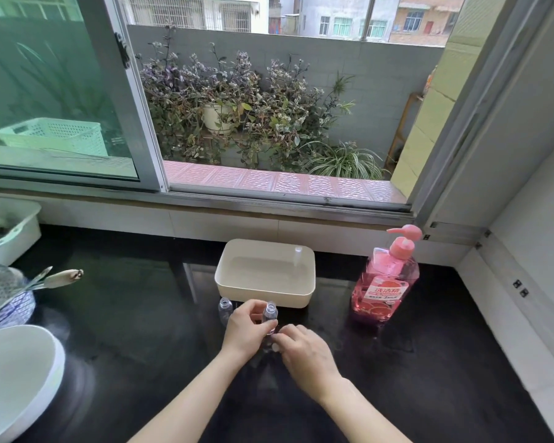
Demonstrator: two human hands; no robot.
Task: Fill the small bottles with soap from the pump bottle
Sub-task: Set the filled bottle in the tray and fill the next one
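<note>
Two small clear bottles stand uncapped on the black tabletop (pixel 135 330), low in the centre of the frame. One small bottle (pixel 270 314) is held upright by the left hand (pixel 247 330) — fingers (pixel 259 327) wrapped around its body, thumb toward the camera. The second small bottle (pixel 225 310) stands free just left of that hand, untouched. Both look empty, as far as the clear plastic lets me judge.

The right hand (pixel 304 350) lies just right of the held bottle, fingers curled narrow with the tips at the bottle's base; whether they pinch a cap or anything else, I cannot tell.

Directly above the hands in the frame sits a cream tray (pixel 264 290), rectangular with rounded corners. A small clear cap-like piece (pixel 298 255) shows toward its upper right corner; detail too faint to say more.

The pump bottle (pixel 386 282) stands to the right of the tray, well apart from both hands — pink pump head, nozzle pointing left, pink soap filling most of the body, label facing the camera.

Left edge of the frame: a white bowl (pixel 16 375) at lower left, a blue-patterned bowl (pixel 10 311) above it holding utensils, and a white bin (pixel 10 231) higher still. An open window (pixel 269 91) with potted plants beyond fills the upper half.
</note>
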